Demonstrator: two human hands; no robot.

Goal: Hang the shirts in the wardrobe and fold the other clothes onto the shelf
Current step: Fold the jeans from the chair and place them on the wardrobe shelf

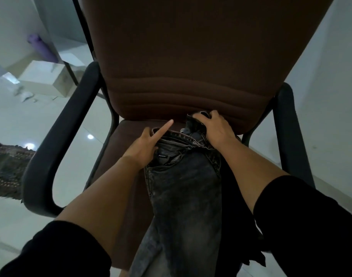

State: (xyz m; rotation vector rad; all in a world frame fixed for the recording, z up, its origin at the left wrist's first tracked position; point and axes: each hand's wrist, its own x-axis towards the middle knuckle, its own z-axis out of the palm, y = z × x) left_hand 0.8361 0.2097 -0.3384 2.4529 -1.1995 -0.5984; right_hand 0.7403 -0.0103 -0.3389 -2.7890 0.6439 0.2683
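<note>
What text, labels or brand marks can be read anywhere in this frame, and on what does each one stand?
Small white lettering on the dark inner label of the jeans, just inside the waistband beside the left hand: a short word, too small and blurred to read with certainty.
Pale mark on the jeans' inner lining right of that label: a graphic or print, not legible.
Chair, white boxes on the floor: no readable text visible.

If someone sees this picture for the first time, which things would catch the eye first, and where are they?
First the grey washed jeans, lying lengthwise down the middle of the brown office chair. Both bare hands are at the waistband near the backrest: the left hand holds its left edge with the index finger pointing out, and the right hand has a grip on bunched denim. A dark garment lies under the jeans on the right.
</note>
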